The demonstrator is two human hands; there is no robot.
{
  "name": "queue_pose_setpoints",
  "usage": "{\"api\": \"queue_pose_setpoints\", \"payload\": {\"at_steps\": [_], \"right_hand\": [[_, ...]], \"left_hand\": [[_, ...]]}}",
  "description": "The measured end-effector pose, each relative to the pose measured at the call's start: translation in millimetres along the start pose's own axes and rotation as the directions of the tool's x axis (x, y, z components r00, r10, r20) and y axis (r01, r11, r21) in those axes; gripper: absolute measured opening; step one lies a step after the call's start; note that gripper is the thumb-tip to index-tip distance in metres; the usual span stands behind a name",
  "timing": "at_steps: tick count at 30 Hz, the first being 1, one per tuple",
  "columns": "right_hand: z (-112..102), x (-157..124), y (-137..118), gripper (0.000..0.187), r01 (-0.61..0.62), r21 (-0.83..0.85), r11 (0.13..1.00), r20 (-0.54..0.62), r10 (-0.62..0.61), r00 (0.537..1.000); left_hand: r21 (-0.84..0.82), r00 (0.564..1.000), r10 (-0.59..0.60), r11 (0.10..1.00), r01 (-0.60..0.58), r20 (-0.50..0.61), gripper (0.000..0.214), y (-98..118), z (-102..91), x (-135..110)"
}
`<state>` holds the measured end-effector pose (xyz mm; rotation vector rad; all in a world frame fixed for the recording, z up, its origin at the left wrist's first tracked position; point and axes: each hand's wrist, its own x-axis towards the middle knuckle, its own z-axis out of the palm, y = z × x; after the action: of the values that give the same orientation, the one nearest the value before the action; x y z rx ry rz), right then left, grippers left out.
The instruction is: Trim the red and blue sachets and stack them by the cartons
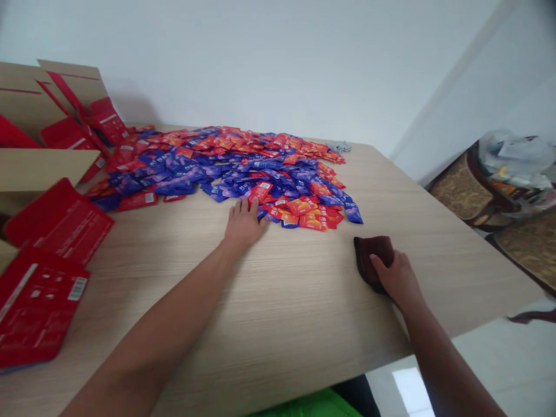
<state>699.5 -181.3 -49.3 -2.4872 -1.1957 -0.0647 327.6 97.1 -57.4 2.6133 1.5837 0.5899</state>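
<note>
A wide heap of small red, orange and purple sachets point(221, 156) spreads over the table. At its near edge lies my left hand point(245, 223), palm down with the fingers stretched out flat. Its fingertips touch a red sachet point(259, 191) with a white label. To the right, apart from the heap, my right hand point(400, 281) is closed on a dark brown piece with a black edge point(374, 255). That piece looks soft and folded and rests on or just over the tabletop. Whether it is cloth or leather I cannot tell.
Open cardboard boxes point(26, 92) and red printed cartons point(39, 307) stand along the left side. A small grey bundle point(341, 147) lies at the back of the wooden table point(278, 301). Patterned chairs point(460, 185) stand at right, one bearing plastic bags point(516, 159). A white wall is behind.
</note>
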Motion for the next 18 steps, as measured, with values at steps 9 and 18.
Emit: {"api": "queue_pose_setpoints", "payload": {"at_steps": [9,18], "right_hand": [[-28.5,-33.0,-137.5,0.052,-0.117,0.677,0.727,0.328,-0.156,0.932],[-3.4,-37.9,-157.7,0.035,0.339,0.01,0.941,0.212,-0.334,0.919]], "left_hand": [[-0.064,1.0,-0.013,0.998,0.013,-0.011,0.082,2.0,-1.2,-5.6],[-0.065,0.999,-0.019,0.998,0.017,-0.031,0.079,1.6,-4.8,-8.0]]}}
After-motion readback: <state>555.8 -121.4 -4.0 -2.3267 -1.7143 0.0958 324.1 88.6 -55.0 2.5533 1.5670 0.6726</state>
